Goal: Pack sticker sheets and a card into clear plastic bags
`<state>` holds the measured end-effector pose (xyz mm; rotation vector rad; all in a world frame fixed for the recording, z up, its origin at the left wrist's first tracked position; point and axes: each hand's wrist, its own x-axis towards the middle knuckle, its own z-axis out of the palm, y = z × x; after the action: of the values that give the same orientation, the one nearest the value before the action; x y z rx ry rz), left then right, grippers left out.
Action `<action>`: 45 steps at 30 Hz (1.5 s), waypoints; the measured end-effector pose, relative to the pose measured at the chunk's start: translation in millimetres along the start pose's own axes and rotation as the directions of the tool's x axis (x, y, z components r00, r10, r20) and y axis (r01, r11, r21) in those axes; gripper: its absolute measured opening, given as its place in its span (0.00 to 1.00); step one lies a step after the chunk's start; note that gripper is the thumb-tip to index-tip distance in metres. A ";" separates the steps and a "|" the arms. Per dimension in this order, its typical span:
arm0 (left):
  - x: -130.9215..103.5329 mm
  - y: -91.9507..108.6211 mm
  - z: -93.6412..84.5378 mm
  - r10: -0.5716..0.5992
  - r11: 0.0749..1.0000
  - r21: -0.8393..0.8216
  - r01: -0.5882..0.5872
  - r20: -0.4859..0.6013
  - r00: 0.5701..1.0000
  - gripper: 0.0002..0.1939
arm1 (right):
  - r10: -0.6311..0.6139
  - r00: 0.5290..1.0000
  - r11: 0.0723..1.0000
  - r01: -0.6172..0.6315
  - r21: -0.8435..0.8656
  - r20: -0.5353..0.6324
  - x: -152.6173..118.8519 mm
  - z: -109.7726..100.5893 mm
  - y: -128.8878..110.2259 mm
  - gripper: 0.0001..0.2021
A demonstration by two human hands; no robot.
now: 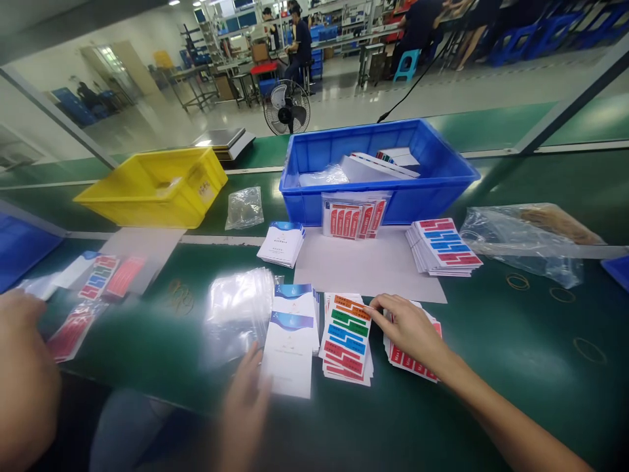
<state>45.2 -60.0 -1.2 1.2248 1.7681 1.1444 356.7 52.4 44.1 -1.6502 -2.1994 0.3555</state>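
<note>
Fingers of our right hand (407, 326) touch the label sheets (346, 335), nearside of the blue bin (417, 200); whether they or our blurred left hand (247, 396) pinch, we cannot tell. Likely light, pliable; best held by edges.

The view came from a camera worn on the person's head, looking forward and down over the green desk (521, 341). It sat above the near side, close enough for the left fingers (248, 367) and right fingers (386, 303) to show large in the lower half, the right forearm (491, 413) running out at the bottom. The lens took in a wide sweep: slanting posts (574, 100) flanked both sides, the blue bin (427, 203) stood farther off, past the hands, and a fan (285, 116) and distant seated workers (301, 46) filled the top. Another person's arm (24, 387), near and blurred, was cut by the left edge.
</note>
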 end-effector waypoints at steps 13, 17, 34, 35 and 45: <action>-9.4 23.9 12.5 -0.505 0.647 -0.563 0.515 0.191 0.842 0.22 | 0.116 0.990 0.951 -0.089 0.295 -0.076 -21.2 -25.3 -8.8 0.17; -15.7 29.3 20.6 -0.466 0.612 -0.646 0.456 0.171 0.868 0.22 | 0.065 0.985 0.734 -0.154 0.662 0.157 -27.5 -42.7 -33.9 0.16; -47.4 46.0 55.5 -0.348 0.744 -0.322 0.585 0.560 0.752 0.20 | 0.051 0.969 0.989 -0.083 -0.122 -0.241 -57.5 -13.0 32.0 0.18; -47.4 47.1 55.9 -0.356 0.734 -0.323 0.597 0.566 0.744 0.19 | 0.111 0.974 0.979 -0.141 -0.144 -0.197 -59.2 -14.9 45.0 0.21; -55.2 56.4 67.2 -0.382 0.610 -0.432 0.664 0.573 0.725 0.25 | 0.499 0.866 0.866 -0.499 -0.019 -0.008 -69.3 -19.9 73.4 0.20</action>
<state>141.2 -84.5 29.0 0.4188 1.1363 0.8739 446.1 6.4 22.2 -2.2211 -1.7419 0.4634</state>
